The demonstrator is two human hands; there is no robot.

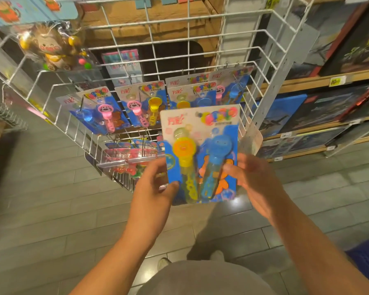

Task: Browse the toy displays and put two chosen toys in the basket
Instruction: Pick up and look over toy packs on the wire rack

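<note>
The bubble wand pack (200, 154) stands upright between both hands, its long axis running up and away from the fingers, its lower edge level with them. The left hand (156, 184) pinches the lower left edge, thumb on the front; the right hand (254, 177) grips the lower right edge, though blur makes its exact finger placement hard to read. Both hands are equally near. The card is blue with a yellow wand and a blue wand under clear plastic. It is held in front of the wire rack (179, 60), where matching packs hang. No basket is clearly in view, so which way the pack must travel cannot be told.
</note>
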